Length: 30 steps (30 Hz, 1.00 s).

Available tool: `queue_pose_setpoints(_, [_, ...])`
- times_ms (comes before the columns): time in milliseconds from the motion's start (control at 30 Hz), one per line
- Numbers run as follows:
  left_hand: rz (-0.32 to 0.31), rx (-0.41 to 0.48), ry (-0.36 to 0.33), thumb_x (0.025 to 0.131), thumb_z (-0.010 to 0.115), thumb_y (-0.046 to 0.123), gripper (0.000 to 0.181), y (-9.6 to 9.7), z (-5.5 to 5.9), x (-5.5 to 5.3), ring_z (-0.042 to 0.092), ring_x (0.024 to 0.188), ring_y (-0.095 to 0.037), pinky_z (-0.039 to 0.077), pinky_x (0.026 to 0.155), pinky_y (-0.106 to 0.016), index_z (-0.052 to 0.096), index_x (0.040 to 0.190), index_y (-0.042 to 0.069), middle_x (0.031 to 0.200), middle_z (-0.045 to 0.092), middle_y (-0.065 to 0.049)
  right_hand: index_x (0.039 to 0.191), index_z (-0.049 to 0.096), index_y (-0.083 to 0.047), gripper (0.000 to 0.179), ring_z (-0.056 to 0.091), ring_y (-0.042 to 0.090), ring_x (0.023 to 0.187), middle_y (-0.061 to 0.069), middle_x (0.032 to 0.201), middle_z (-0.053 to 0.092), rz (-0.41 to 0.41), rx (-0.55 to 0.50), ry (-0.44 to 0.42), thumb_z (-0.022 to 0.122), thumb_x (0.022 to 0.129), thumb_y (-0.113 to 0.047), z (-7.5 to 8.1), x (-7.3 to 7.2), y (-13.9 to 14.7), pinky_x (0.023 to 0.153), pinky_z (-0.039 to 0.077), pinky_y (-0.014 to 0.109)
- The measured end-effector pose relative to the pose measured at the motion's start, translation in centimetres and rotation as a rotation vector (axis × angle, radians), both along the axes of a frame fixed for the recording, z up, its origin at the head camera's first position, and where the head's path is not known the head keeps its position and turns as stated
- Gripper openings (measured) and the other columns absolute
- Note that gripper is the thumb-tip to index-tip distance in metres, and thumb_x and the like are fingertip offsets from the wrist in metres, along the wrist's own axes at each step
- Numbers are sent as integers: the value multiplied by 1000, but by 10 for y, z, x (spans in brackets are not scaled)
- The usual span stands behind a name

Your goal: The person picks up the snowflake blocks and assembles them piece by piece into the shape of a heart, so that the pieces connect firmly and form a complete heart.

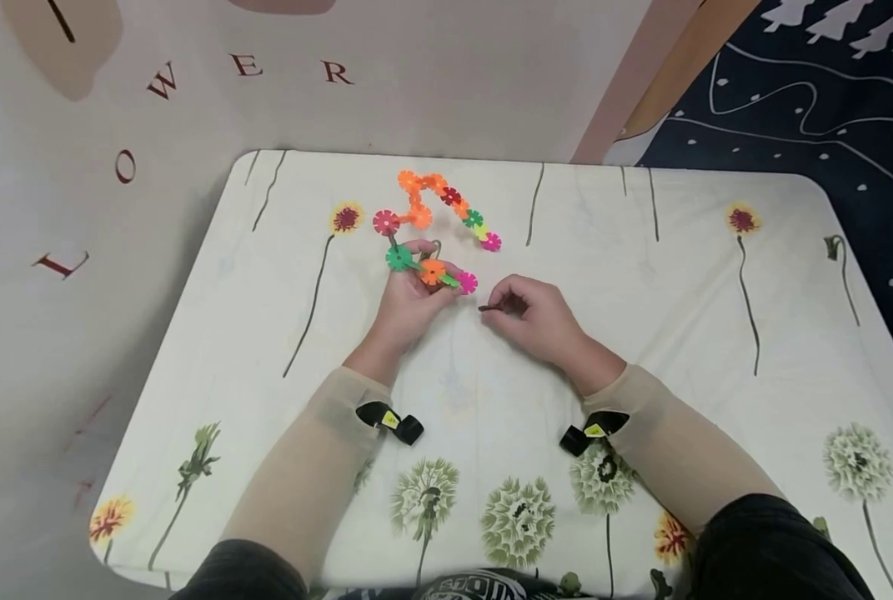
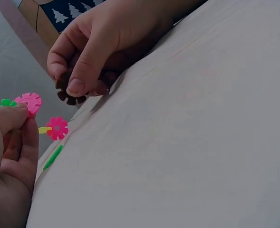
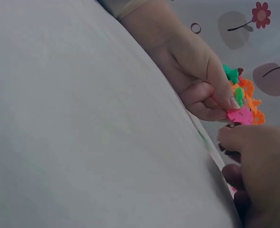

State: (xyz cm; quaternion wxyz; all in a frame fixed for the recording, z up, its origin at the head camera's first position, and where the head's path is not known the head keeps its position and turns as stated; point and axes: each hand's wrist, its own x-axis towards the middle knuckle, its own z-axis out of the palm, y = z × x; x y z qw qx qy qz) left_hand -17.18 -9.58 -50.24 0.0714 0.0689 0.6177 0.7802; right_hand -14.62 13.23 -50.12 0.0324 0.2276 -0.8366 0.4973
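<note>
My left hand (image 1: pixel 408 307) pinches the near end of a chain of notched plastic snowflake discs (image 1: pixel 419 217), with thumb and fingers by a pink disc (image 2: pixel 34 100). Green and orange discs of the chain lie across its fingers. From there the chain bends away through red and orange pieces and ends in another pink disc (image 1: pixel 491 242) at the far right. A dark brown snowflake disc (image 2: pixel 62 91) is pinched between thumb and fingers of my right hand (image 1: pixel 538 318). Seen from the head, the brown disc is edge-on, a short gap right of the near pink disc.
A white tablecloth (image 1: pixel 476 400) printed with flowers and stems covers the table. Behind the far edge stands a pale wall (image 1: pixel 446 100) with letters. Dark fabric with white trees (image 1: pixel 814 108) hangs at the right. Each wrist carries a small black camera (image 1: pixel 408 429).
</note>
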Motion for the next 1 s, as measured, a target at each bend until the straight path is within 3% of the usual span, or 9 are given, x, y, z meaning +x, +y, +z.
queue_pose_setpoints(167, [-19,-23,13,91,72,-18,62,0,0,1,73,106,-26,58,99,-36,41,139,6,112,74,-17,88,72,-2,16,65,9,80,7,91,75,-74,-173,43,86,86,6,-2,0,-1,72,55,20])
queue_pose_setpoints(300, [-38,-39,24,92,73,-16,58,1,0,2,74,107,-27,57,101,-36,44,133,12,111,75,-17,86,70,3,18,70,5,87,13,95,76,-100,-249,43,85,83,12,-3,0,-1,76,58,19])
queue_pose_setpoints(467, [-50,-68,22,93,74,-13,56,1,1,2,71,117,-28,55,104,-35,44,132,14,110,76,-16,83,70,2,19,72,6,88,15,96,76,-75,-278,14,86,83,13,-1,1,-1,76,60,21])
queue_pose_setpoints(633, [-64,-87,27,94,73,-12,55,0,1,1,74,107,-26,56,103,-35,44,132,14,110,76,-16,81,69,2,21,73,10,88,18,96,76,-64,-261,23,86,82,14,0,1,-2,76,59,20])
queue_pose_setpoints(800, [-72,-67,26,93,73,-13,55,0,0,1,74,107,-24,55,103,-35,45,132,14,110,76,-16,80,69,1,21,75,22,90,14,95,77,-93,-228,25,86,83,12,1,1,-2,78,59,19])
queue_pose_setpoints(1000, [-78,-72,12,94,75,-11,55,0,-1,1,74,107,-26,56,103,-35,45,132,15,111,76,-17,79,69,0,21,75,29,91,11,95,77,-56,-259,10,85,83,14,0,2,-2,80,60,22])
